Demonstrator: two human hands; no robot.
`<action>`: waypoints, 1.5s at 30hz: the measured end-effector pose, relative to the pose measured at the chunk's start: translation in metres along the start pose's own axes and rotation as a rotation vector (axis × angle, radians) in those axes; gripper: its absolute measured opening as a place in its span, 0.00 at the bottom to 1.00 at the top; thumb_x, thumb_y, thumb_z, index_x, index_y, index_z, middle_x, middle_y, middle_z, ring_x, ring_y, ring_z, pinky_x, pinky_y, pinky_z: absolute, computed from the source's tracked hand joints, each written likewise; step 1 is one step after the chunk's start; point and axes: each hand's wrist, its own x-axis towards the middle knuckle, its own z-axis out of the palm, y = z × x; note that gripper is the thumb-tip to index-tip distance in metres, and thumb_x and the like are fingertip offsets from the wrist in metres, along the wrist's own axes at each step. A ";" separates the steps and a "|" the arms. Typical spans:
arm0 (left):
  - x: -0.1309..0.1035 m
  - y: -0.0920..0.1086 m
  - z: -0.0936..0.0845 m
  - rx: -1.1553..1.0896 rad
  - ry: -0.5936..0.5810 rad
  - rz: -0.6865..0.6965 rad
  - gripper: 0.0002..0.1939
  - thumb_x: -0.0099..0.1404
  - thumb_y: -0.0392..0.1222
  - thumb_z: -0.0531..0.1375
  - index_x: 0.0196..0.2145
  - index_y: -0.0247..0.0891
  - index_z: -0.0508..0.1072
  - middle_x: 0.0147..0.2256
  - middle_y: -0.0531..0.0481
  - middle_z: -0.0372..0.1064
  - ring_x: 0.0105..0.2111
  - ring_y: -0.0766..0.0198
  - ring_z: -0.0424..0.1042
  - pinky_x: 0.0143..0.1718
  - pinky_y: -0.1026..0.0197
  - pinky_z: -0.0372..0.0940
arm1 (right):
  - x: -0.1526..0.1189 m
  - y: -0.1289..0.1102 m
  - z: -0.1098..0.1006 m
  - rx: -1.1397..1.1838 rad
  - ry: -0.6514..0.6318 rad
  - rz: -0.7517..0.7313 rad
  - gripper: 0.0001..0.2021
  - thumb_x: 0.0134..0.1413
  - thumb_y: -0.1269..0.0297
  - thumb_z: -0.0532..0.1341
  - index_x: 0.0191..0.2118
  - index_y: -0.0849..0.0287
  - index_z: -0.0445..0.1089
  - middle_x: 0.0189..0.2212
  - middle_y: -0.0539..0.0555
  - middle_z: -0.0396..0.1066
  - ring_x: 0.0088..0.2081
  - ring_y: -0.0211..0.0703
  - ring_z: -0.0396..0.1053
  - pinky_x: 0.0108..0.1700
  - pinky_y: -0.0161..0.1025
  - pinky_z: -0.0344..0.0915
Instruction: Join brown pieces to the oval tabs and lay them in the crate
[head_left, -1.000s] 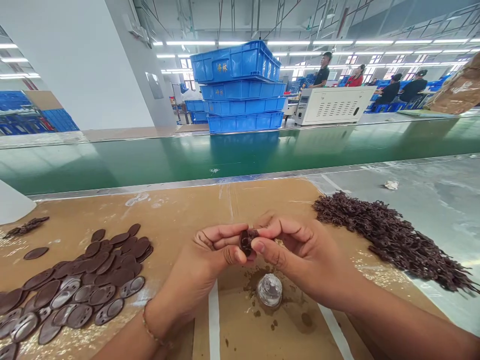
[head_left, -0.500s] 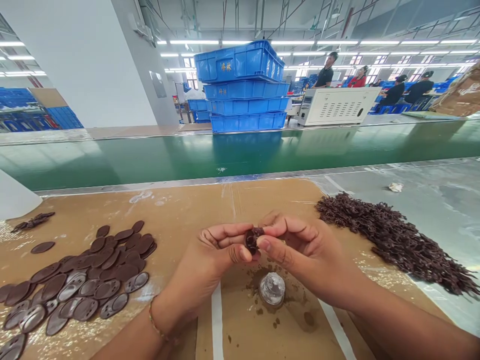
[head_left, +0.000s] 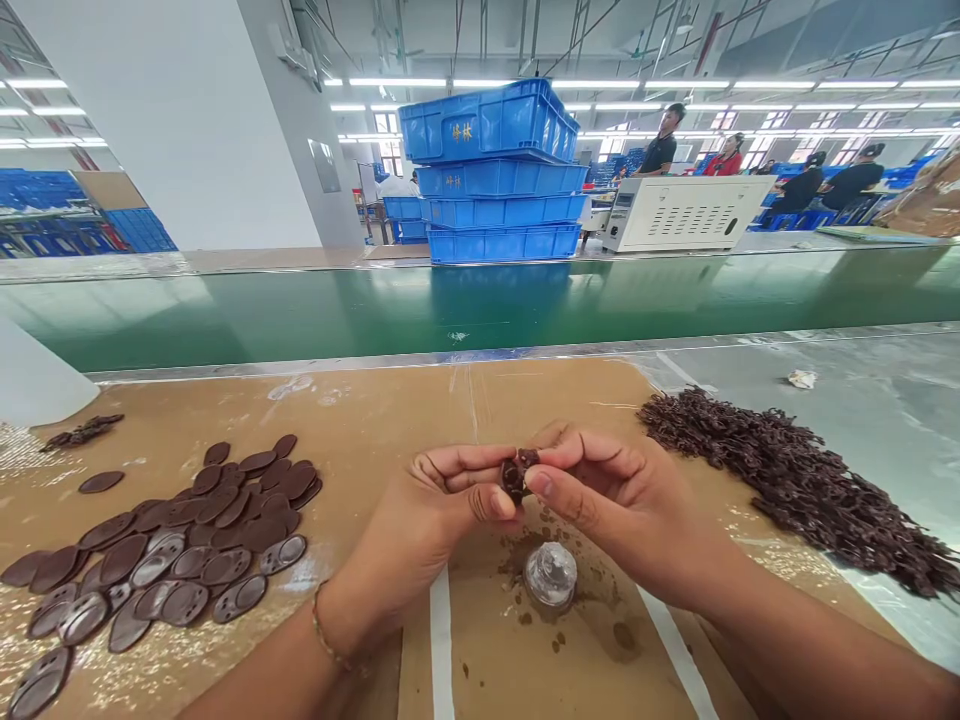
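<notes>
Pinched between the fingers of my left hand (head_left: 442, 510) is a small dark brown piece (head_left: 513, 482), which looks bent, with its surface partly covered by the fingertips. My right hand (head_left: 611, 490) grips a dark brown bit (head_left: 529, 457) at the upper right of that piece; I cannot tell whether the two are joined. Just below the hands stands a small clear, rounded container (head_left: 551, 575) amid dark wet spots. To the left lie several flat brown oval pieces (head_left: 202, 540), some with small holes. A long heap of thin dark brown strips (head_left: 795, 480) lies on the right.
Brown sheeting (head_left: 375, 410) with white tape lines covers the worktop. Beyond it runs a green belt (head_left: 337, 310). Across the belt stand stacked blue crates (head_left: 502, 180) and a white vented machine (head_left: 686, 212). A few strips (head_left: 84, 432) lie far left. Several people are in the background.
The view has shifted slightly, so everything appears a little further right. The brown bit at my right fingertips now stands slightly more apart from the piece in my left; both hands keep their pinch.
</notes>
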 end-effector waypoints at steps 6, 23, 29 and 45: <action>0.000 -0.001 0.000 0.003 0.000 -0.003 0.16 0.50 0.38 0.72 0.38 0.38 0.80 0.31 0.48 0.78 0.29 0.70 0.74 0.36 0.69 0.69 | -0.001 0.003 -0.002 -0.034 0.007 -0.012 0.06 0.54 0.64 0.68 0.30 0.55 0.71 0.29 0.45 0.75 0.32 0.32 0.70 0.36 0.28 0.66; 0.000 0.000 0.001 -0.004 0.023 -0.020 0.16 0.48 0.38 0.73 0.37 0.37 0.80 0.30 0.47 0.78 0.29 0.68 0.74 0.37 0.67 0.69 | 0.001 -0.001 0.001 0.045 0.000 0.025 0.09 0.51 0.63 0.69 0.29 0.57 0.69 0.32 0.50 0.76 0.32 0.37 0.73 0.35 0.33 0.72; 0.000 0.001 0.002 -0.009 0.031 -0.023 0.17 0.47 0.37 0.74 0.37 0.36 0.81 0.33 0.46 0.79 0.29 0.68 0.74 0.36 0.68 0.70 | 0.002 0.000 0.002 0.069 -0.018 0.016 0.08 0.52 0.63 0.69 0.29 0.57 0.69 0.31 0.49 0.76 0.32 0.35 0.74 0.36 0.31 0.72; -0.001 0.003 0.004 -0.009 0.016 -0.024 0.15 0.49 0.36 0.73 0.37 0.37 0.81 0.34 0.46 0.79 0.30 0.69 0.75 0.37 0.69 0.70 | 0.000 -0.001 0.002 0.032 0.006 0.013 0.09 0.51 0.61 0.69 0.29 0.57 0.70 0.31 0.51 0.76 0.32 0.39 0.74 0.36 0.36 0.73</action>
